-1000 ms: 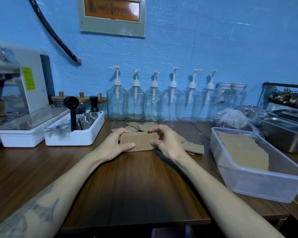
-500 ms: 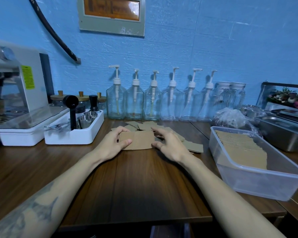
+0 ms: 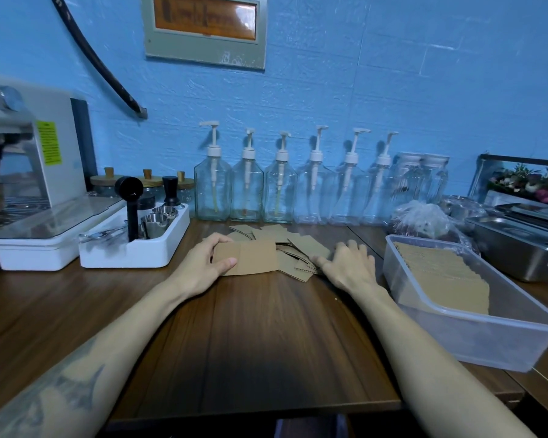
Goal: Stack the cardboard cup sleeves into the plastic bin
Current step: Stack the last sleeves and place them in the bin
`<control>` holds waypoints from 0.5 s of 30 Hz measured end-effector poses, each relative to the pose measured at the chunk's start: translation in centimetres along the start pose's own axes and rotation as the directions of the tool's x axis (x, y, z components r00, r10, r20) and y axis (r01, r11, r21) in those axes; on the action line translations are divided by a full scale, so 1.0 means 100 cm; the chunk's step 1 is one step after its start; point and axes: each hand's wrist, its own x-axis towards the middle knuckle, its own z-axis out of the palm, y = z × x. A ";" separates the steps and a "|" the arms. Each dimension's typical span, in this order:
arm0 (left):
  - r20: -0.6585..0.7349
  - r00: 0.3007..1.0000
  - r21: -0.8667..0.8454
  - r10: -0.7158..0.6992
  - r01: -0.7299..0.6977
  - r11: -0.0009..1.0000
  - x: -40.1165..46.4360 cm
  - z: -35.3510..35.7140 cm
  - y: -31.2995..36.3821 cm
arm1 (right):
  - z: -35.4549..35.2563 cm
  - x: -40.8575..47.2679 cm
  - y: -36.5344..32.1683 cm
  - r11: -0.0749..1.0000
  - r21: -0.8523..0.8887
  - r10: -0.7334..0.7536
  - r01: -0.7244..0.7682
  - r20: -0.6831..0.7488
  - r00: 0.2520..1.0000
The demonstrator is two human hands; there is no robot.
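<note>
1. The left hand (image 3: 203, 267) gripped a flat sleeve (image 3: 250, 258) at center.
2. The right hand (image 3: 348, 267) lay spread on loose sleeves (image 3: 301, 257).
3. The plastic bin (image 3: 475, 336) sat at 3 o'clock, part-filled.
4. Pump bottles (image 3: 279, 191) stood at 12 o'clock; a white tray (image 3: 133, 251) at 10 o'clock.

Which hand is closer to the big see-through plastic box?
Right. The right hand rests on loose cardboard sleeves beside the clear plastic bin; the left hand grips a sleeve stack farther away.
</note>
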 end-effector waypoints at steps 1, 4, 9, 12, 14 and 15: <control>0.013 1.000 -0.005 -0.003 0.003 1.000 0.001 0.000 0.000 | 0.002 0.001 0.001 1.000 0.009 0.014 -0.014 0.028 1.000; 0.030 1.000 -0.017 -0.005 0.005 1.000 0.002 0.001 -0.002 | 0.003 0.005 0.003 0.998 0.064 0.025 -0.027 0.042 0.999; 0.022 1.000 -0.024 -0.015 0.016 1.000 0.004 0.002 -0.005 | 0.001 0.007 0.002 0.969 0.249 -0.005 0.010 -0.018 1.000; 0.014 1.000 -0.014 -0.019 0.019 1.000 0.005 0.001 -0.007 | -0.001 0.007 0.004 0.926 0.378 0.027 -0.002 -0.060 0.998; 0.007 1.000 -0.006 -0.018 0.018 1.000 0.005 0.001 -0.008 | -0.005 0.004 0.003 0.874 0.487 0.071 0.000 -0.128 0.989; 0.006 1.000 -0.004 -0.019 0.019 1.000 0.005 0.001 -0.008 | -0.007 0.004 0.002 0.838 0.546 0.094 0.010 -0.162 0.982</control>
